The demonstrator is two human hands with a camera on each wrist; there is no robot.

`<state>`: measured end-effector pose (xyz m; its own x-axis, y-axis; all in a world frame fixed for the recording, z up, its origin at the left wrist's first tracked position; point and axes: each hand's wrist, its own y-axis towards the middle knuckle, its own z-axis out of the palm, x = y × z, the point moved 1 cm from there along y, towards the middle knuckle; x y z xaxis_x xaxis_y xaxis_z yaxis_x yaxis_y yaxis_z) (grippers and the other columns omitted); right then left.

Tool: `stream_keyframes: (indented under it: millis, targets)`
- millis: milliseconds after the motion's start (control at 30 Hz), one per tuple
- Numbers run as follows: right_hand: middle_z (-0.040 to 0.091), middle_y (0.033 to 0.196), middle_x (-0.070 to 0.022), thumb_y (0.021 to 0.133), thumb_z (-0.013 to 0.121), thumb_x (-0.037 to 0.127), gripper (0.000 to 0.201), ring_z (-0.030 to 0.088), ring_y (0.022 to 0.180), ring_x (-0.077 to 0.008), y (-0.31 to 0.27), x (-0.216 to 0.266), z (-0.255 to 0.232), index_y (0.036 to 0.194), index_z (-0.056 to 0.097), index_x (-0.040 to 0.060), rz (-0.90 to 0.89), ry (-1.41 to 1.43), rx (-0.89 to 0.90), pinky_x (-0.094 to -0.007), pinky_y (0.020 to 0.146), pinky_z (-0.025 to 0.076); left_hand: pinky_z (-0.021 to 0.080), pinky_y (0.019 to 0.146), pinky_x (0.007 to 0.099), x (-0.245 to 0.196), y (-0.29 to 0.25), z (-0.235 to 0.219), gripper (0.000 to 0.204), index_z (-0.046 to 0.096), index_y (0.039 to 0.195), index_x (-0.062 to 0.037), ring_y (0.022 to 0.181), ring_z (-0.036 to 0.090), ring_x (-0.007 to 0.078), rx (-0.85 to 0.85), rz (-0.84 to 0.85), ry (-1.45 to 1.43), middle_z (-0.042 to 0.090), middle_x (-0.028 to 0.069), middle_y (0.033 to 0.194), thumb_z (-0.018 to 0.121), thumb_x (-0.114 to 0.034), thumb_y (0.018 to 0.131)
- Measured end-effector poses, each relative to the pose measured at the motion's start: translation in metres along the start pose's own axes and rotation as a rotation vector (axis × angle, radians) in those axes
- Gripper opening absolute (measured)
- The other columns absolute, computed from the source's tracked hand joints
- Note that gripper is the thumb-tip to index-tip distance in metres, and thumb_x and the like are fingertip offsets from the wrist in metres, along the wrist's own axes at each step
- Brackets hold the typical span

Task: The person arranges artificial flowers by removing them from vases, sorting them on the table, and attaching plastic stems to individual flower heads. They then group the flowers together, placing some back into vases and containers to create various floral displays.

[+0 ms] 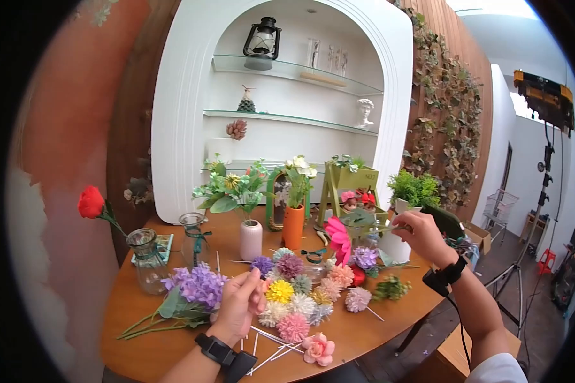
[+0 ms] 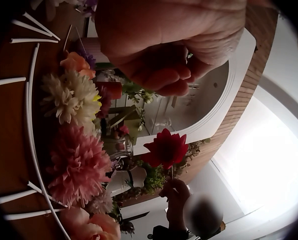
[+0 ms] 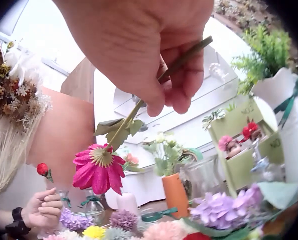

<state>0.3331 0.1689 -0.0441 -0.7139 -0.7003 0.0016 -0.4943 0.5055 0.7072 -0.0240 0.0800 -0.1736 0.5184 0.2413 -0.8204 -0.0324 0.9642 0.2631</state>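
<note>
My right hand (image 1: pixel 423 235) is raised over the right of the table. Between thumb and fingers it pinches the green stem of an artificial magenta daisy-like flower (image 3: pixel 98 170). The bloom tilts downward in the right wrist view, and a few green leaves (image 3: pixel 120 131) sit along the stem, whose cut end sticks out past the fingers. My left hand (image 1: pixel 239 305) is held above the table's near side, loosely curled, with nothing seen in it. Near it are a purple hydrangea (image 1: pixel 198 285) and a cluster of pompom blooms, among them a yellow one (image 1: pixel 280 291).
White stems (image 1: pixel 271 351) and a pink rose (image 1: pixel 317 349) lie at the near edge of the table (image 1: pixel 134 351). Glass vases (image 1: pixel 148 262) stand left, one with a red rose (image 1: pixel 91 202). A pink vase (image 1: pixel 251 239) and orange vase (image 1: pixel 292 228) stand behind, and a white pot (image 1: pixel 395 246) right.
</note>
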Motion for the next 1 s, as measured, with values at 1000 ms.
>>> stream_keyframes:
  millis: [1000]
  targets:
    - [0.059,0.073,-0.0067,0.075,0.077,0.009,0.021,0.060,0.061,-0.0204,-0.006,0.059,0.130,0.093,0.066,0.0057,-0.210,0.524,-0.084,-0.0308,0.052,0.046,0.052,0.081,0.0284,-0.003,-0.005,-0.008,0.027,0.054,0.113,-0.0009,0.093,0.062,0.0143,0.007,0.176,-0.025,0.062,0.0059,0.104,0.063,-0.005,0.088]
